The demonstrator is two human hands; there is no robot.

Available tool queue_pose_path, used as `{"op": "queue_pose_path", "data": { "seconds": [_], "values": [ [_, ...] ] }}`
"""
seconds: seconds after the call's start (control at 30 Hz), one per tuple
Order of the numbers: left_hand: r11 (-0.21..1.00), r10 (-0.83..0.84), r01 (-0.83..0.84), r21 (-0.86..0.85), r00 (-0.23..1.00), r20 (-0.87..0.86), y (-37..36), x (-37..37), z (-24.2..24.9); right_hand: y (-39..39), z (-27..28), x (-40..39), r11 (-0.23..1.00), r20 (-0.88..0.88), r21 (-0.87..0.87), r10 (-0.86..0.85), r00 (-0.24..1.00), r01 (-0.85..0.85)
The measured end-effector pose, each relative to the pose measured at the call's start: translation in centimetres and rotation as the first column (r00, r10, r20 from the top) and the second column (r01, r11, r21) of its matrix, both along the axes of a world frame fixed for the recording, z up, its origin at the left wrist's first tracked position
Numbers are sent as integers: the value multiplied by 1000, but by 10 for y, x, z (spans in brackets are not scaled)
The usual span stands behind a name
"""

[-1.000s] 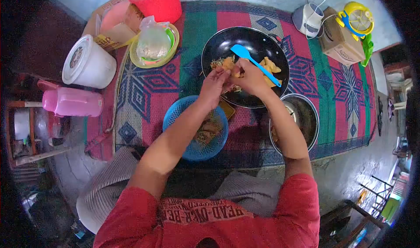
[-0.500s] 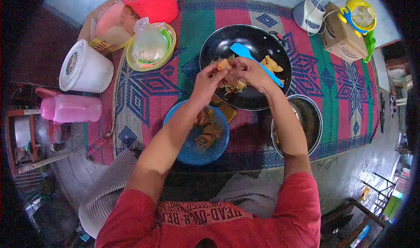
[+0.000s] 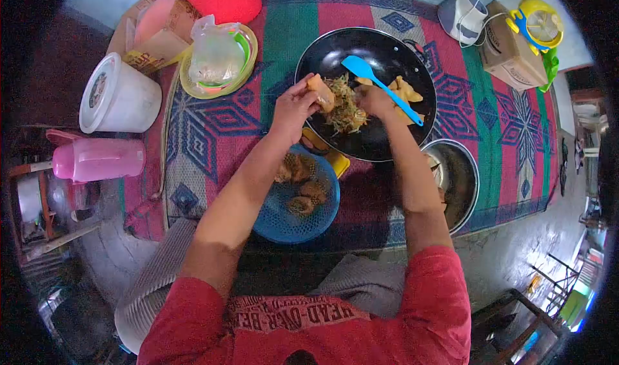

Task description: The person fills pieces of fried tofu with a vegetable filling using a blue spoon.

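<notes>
Our left hand grips a tan piece of food over the left rim of the black wok, while our right hand has its fingers at the heap of shredded vegetables inside; we cannot tell whether they pinch any. The blue spatula lies across the wok, beside more tan pieces. Towards the mat's near edge we have the blue basket of brown pieces, and, right of it, the metal bowl. A yellow basket sits near the far left corner.
</notes>
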State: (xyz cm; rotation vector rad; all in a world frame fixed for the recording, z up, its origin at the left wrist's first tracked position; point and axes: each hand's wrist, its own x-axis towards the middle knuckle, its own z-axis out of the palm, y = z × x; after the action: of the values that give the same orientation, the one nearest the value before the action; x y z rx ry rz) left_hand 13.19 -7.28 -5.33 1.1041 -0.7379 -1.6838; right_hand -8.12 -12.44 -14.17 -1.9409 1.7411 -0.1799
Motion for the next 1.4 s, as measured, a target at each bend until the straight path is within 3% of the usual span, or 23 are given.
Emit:
{"op": "queue_pose_path", "data": {
  "seconds": [0.07,0.27,0.37,0.47,0.57,0.67,0.77,0.8,0.87,1.0,1.07,1.1,1.17,1.2,1.27,1.4],
  "values": [
    [1000,2,-2,20,1000,5,0,3,-2,4,-13,7,980,-61,-181,72,996,-82],
    [999,9,-8,51,1000,-24,-1,6,-10,4,5,21,999,-33,10,41,999,-41],
    [997,15,-13,70,999,-28,-2,6,-12,4,-16,31,995,-111,-104,-5,994,-6],
    [996,32,-29,80,999,-40,-2,7,-16,-2,-14,29,998,-154,-23,53,987,-57],
    [995,47,-44,88,998,-32,-2,9,-15,4,-8,29,991,-87,-99,81,993,-90],
    [995,26,-24,97,1000,-15,0,7,-15,7,-11,41,997,-114,-55,-61,992,55],
    [994,15,-15,111,1000,2,1,8,-17,-5,-32,30,998,-129,-60,17,992,-24],
    [992,20,-21,122,1000,7,1,7,-18,-1,-14,30,998,-130,-62,15,991,-24],
    [992,29,-28,119,1000,-7,-1,8,-20,8,24,24,1000,128,-29,12,992,-9],
    [993,60,-55,105,997,-45,0,3,-18,13,42,12,991,242,132,-50,969,18],
    [988,76,-72,139,997,-27,1,-3,-14,14,52,8,902,602,419,-363,712,106],
    [981,93,-90,171,996,-9,1,-5,-12,14,59,7,903,601,416,-362,713,107],
    [980,89,-87,178,996,-3,0,-9,-10,16,75,6,888,772,459,-422,476,44],
    [978,85,-85,188,996,5,-1,-11,-10,17,83,7,888,772,457,-421,476,45],
    [979,72,-70,190,997,-4,-1,-17,-10,21,94,15,866,823,498,-461,333,-32],
    [986,55,-46,162,997,-56,2,-25,-9,25,94,29,920,838,393,-350,420,-18]
  ]
}}
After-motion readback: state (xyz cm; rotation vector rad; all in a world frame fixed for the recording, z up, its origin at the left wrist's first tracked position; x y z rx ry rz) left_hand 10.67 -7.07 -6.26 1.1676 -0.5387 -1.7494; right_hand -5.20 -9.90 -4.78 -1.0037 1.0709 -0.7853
